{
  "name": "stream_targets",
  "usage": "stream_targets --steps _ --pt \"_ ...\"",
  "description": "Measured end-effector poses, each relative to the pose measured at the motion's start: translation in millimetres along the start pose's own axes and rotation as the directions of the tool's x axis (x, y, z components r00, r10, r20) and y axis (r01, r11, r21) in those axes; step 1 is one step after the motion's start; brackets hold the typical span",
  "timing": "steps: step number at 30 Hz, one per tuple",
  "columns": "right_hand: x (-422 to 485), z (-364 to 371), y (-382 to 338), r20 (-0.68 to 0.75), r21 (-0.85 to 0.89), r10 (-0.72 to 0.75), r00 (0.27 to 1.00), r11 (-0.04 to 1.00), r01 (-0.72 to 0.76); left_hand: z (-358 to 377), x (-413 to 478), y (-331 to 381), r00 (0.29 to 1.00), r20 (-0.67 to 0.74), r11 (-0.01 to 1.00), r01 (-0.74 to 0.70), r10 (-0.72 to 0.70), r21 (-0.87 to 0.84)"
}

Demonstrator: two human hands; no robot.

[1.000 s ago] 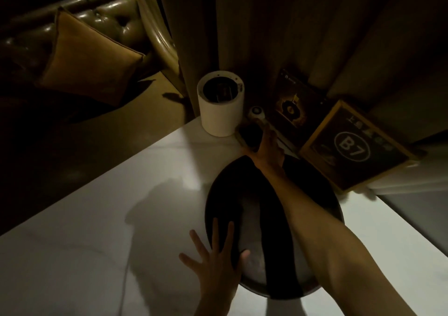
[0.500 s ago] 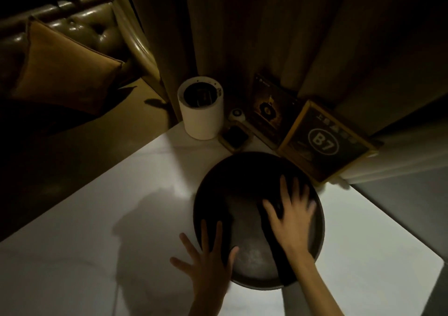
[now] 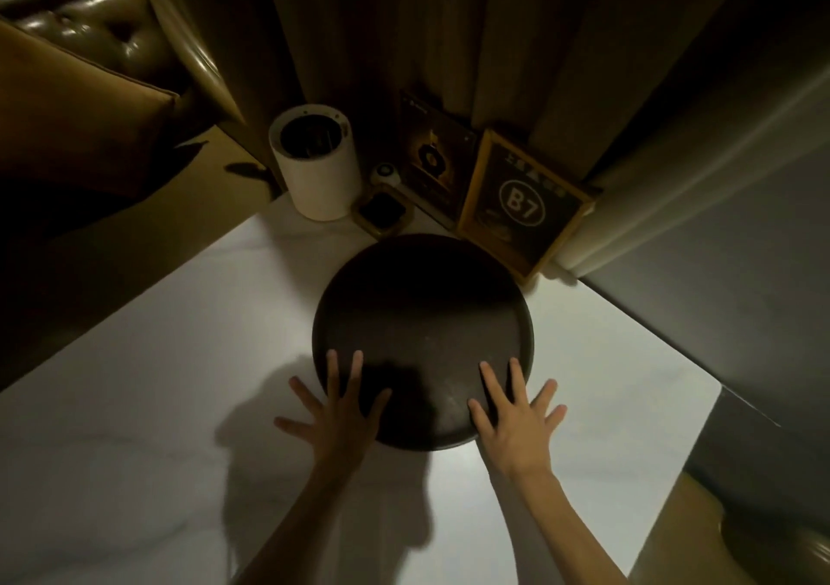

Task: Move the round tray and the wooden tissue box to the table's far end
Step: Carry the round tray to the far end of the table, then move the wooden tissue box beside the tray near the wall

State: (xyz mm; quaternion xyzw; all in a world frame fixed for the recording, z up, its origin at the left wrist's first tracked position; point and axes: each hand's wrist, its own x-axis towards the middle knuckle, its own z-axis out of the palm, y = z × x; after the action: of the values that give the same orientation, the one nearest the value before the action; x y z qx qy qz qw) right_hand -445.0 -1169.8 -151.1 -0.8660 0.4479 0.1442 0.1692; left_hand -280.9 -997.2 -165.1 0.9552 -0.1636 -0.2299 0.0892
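A dark round tray (image 3: 422, 315) lies flat on the white table (image 3: 148, 373), close to the far end. My left hand (image 3: 341, 418) rests on its near left rim with the fingers spread. On the near right rim lies my right hand (image 3: 512, 423), also flat and spread. Neither hand grips anything. A small wooden-rimmed box (image 3: 384, 214) with a dark top sits just beyond the tray, between it and the things at the far edge.
At the far end stand a white cylinder (image 3: 314, 167), a small white round object (image 3: 386, 173), a dark card (image 3: 433, 158) and a framed "B7" sign (image 3: 521, 203) leaning on curtains. A leather sofa (image 3: 90, 23) is at the left. The table's right edge (image 3: 700, 382) is near.
My right hand has drawn back from the small box at the far end, across the tray, to its near right rim. My left hand stays at the near left rim.
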Motion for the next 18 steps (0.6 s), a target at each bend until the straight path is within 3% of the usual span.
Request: stream_targets --steps 7,11,13,15,16,18 --pt "-3.4 -28.3 -6.8 0.183 -0.006 -0.009 0.983 1.000 0.010 -39.9 -0.5 4.8 0.981 0.192 1.000 0.018 -0.022 0.023" --pt "-0.4 -79.7 -8.9 0.289 0.215 0.027 0.957 0.972 -0.092 -105.6 -22.8 -18.6 0.952 0.264 0.954 -0.076 0.157 -0.291" --pt "-18.7 -110.3 -22.4 0.149 0.274 -0.012 0.989 0.961 -0.030 -139.2 -53.8 -36.9 0.978 0.149 0.943 -0.094 0.148 -0.320" --pt "-55.0 -135.7 -49.4 -0.006 0.378 -0.098 0.995 0.921 0.093 -160.3 -95.7 -59.3 0.989 -0.109 0.962 -0.119 0.095 -0.244" --pt "-77.5 -142.6 -64.6 -0.047 0.415 -0.148 0.988 0.897 0.154 -168.9 -122.4 -70.3 0.961 -0.252 0.971 -0.161 0.114 -0.176" --pt "-131.2 -146.9 -98.2 -0.068 0.452 -0.288 0.955 0.844 0.287 -183.8 -182.6 -99.3 0.957 -0.290 0.968 -0.056 -0.018 -0.246"
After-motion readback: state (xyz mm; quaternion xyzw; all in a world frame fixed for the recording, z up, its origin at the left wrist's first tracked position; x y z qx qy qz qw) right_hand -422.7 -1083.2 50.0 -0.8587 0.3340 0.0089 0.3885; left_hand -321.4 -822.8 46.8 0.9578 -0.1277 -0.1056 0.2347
